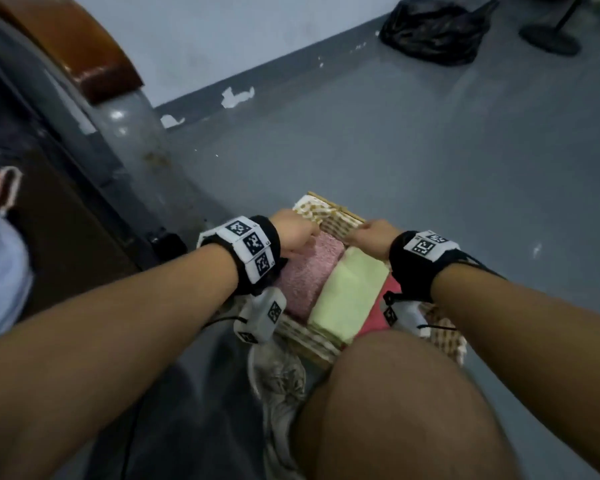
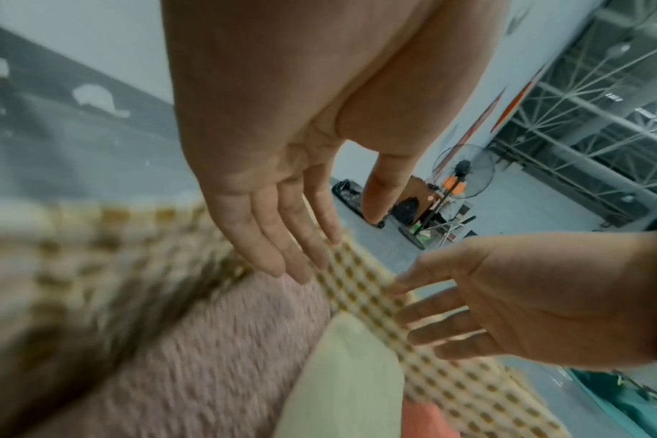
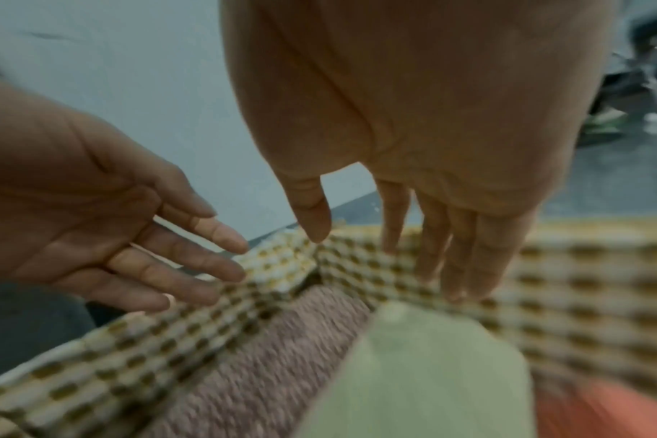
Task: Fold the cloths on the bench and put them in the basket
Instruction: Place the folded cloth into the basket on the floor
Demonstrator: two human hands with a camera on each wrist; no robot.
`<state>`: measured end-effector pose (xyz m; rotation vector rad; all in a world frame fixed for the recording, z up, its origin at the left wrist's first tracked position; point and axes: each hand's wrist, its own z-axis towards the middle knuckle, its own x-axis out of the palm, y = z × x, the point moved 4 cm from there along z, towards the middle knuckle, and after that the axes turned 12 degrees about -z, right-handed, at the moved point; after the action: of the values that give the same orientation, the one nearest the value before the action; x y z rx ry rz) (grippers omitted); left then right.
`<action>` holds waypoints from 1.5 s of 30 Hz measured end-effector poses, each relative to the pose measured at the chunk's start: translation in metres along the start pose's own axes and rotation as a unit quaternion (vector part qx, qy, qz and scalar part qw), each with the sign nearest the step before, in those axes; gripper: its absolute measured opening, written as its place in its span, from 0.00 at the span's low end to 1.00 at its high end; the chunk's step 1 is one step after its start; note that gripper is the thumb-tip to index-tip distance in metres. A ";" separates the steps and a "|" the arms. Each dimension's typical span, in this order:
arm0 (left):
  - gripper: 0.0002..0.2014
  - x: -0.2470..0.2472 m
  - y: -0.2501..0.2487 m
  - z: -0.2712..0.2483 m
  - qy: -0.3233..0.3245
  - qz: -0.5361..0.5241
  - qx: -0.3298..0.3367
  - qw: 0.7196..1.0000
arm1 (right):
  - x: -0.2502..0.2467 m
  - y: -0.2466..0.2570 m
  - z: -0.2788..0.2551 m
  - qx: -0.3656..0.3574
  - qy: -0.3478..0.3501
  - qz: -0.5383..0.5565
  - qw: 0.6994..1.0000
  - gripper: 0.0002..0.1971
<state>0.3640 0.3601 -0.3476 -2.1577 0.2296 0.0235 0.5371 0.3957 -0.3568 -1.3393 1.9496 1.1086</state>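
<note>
The person is crouching over a woven basket [image 1: 336, 221] sitting on the grey floor [image 1: 430, 161], one bare knee [image 1: 395, 393] in front of its near edge. Three folded cloths are lying side by side inside it: a fuzzy pink cloth [image 1: 309, 271] on the left, a pale green cloth [image 1: 350, 292] in the middle, touching the pink one, and a red cloth [image 1: 378, 317] on the right, mostly hidden by the right wrist. The left hand [image 1: 295, 233] is reaching over the far end of the pink cloth, fingers [image 2: 282, 237] straight and relaxed, gripping nothing, tips just at the basket's checked far wall. The right hand [image 1: 378, 235] is hovering over the far end of the green cloth, fingers [image 3: 469, 252] also extended and slack, holding nothing, tips against or just beside the same wall; contact is too blurred to call. Both wrists are wearing black bands with marker tags. A brown bench [image 1: 66, 220] is standing at the left. A black plastic bag [image 1: 433, 32] is lying by the far wall, next to a round stand base [image 1: 548, 38]. A grey shoe [image 1: 278, 382] is showing beneath the knee.
</note>
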 end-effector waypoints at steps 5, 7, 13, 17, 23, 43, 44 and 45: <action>0.04 -0.094 -0.035 -0.083 -0.063 0.030 0.069 0.995 | -0.015 0.136 -0.053 -0.171 0.094 0.029 0.980 0.13; 0.05 -0.139 -0.037 -0.122 -0.105 0.050 0.098 0.988 | -0.010 0.195 -0.080 -0.245 0.120 -0.015 0.962 0.15; 0.08 -0.260 0.016 -0.238 -0.257 0.079 0.123 0.955 | 0.064 0.347 -0.160 -0.390 0.220 -0.066 0.892 0.05; 0.05 -0.311 0.087 -0.289 -0.361 0.170 0.034 0.916 | 0.132 0.405 -0.191 -0.433 0.211 -0.090 0.872 0.11; 0.34 -0.334 0.177 -0.306 -0.348 0.213 -0.085 0.909 | 0.197 0.419 -0.180 -0.431 0.073 -0.317 0.842 0.35; 0.13 -0.318 0.118 -0.296 -0.460 0.050 0.186 0.867 | 0.161 0.433 -0.205 -0.504 0.134 0.114 0.846 0.11; 0.15 -0.318 0.112 -0.300 -0.450 -0.014 0.209 0.868 | 0.158 0.432 -0.207 -0.531 0.126 0.094 0.833 0.12; 0.16 -0.316 0.106 -0.305 -0.436 -0.059 0.232 0.867 | 0.157 0.431 -0.209 -0.566 0.118 0.062 0.814 0.14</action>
<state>0.0142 0.1008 -0.2296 -1.4895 -0.3904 0.7785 0.0848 0.2150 -0.2266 -1.9727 1.4782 2.4831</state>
